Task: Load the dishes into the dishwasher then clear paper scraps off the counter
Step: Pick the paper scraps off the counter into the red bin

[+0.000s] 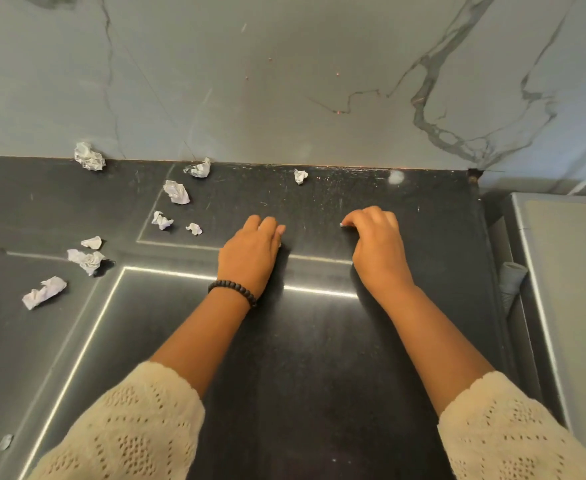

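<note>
Both my hands are down on the black counter, well apart. Left hand curled, a bit of white showing under the fingers, probably a scrap. Right hand curled, fingertips pinching something tiny; cannot tell what. Scraps lie scattered to my left, one by the wall. No bin or dishwasher in view.

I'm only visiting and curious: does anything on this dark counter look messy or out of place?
Yes. Crumpled white paper scraps litter the black stone counter, mostly on the left, with a few along the grey marble wall. Both bare hands, left and right, rest among them, fingers curled.
</note>
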